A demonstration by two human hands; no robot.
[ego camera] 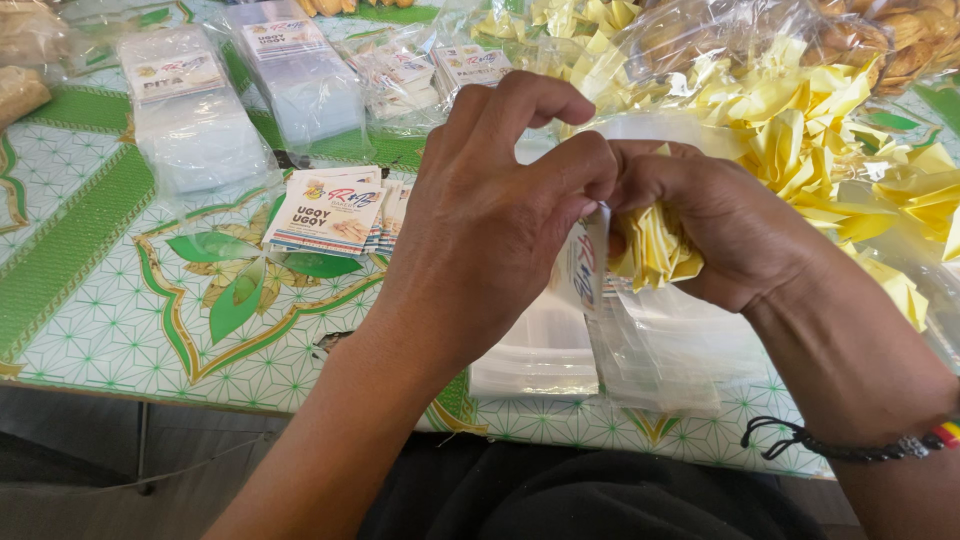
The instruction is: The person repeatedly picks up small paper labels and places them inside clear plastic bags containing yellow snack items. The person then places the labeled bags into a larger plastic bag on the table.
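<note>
Left hand (490,220) pinching a printed label (580,268), right hand (715,225) closing tight around yellow wrappers (655,250), fingertips hiding behind, clear bag (660,350) perhaps hanging below.

Left hand (490,215) and right hand (710,225) meet at centre, fingers curled and pinched together, knuckles touching; both forearms angle inward, right wrist wearing a beaded bracelet (850,447).
</note>
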